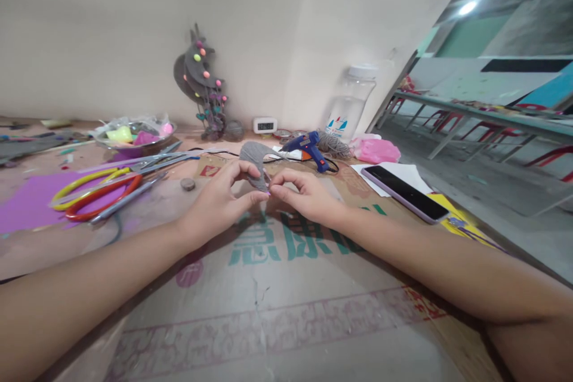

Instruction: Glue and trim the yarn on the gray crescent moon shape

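A grey yarn-wrapped curved piece (253, 158) is held up over the cardboard, broad at the top left, with a thin end reaching right. My left hand (224, 194) grips its lower part between thumb and fingers. Close against its lower right edge, my right hand (307, 194) is closed in a pinch. A tiny purple spot shows between the two hands; whatever the right fingertips hold is too small to make out. Just behind the hands lies a blue glue gun (308, 148), its nozzle pointing left.
Scissors with yellow and red handles (102, 191) lie left on purple sheet (27, 200), near a bowl (134, 137) of bright bits. A grey crescent decoration with pompoms (201, 71), small clock (265, 125), water bottle (351, 101) and grey yarn (333, 145) stand behind. Right lies a phone (405, 194).
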The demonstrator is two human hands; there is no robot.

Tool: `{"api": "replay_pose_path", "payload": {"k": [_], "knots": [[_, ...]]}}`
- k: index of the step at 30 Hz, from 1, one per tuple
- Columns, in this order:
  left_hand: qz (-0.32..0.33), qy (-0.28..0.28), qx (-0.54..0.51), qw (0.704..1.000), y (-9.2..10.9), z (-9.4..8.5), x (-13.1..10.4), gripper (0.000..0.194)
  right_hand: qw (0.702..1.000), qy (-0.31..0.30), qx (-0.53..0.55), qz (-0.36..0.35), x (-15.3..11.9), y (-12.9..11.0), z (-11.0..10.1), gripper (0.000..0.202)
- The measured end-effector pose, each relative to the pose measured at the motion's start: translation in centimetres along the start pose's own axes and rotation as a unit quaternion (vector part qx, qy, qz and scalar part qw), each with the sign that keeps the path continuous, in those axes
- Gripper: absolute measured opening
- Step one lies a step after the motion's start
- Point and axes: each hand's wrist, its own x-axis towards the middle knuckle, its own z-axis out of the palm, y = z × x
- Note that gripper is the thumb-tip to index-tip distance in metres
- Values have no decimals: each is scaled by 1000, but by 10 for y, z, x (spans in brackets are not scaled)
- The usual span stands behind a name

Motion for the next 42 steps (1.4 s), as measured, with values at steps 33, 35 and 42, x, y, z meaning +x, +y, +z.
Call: {"api": "replay_pose_path", "payload": {"k": [33, 35, 42], "knots": [[0, -57, -10, 998, 10, -8, -1, 41, 991, -13, 85, 97, 5, 4, 0, 35], [3, -68, -15, 998, 9, -7, -2, 42, 980, -15, 151, 132, 6, 5, 0, 34], [-9, -93, -17, 995, 10, -5, -4, 40, 966, -64, 222, 115, 9, 5, 4, 27]]}}
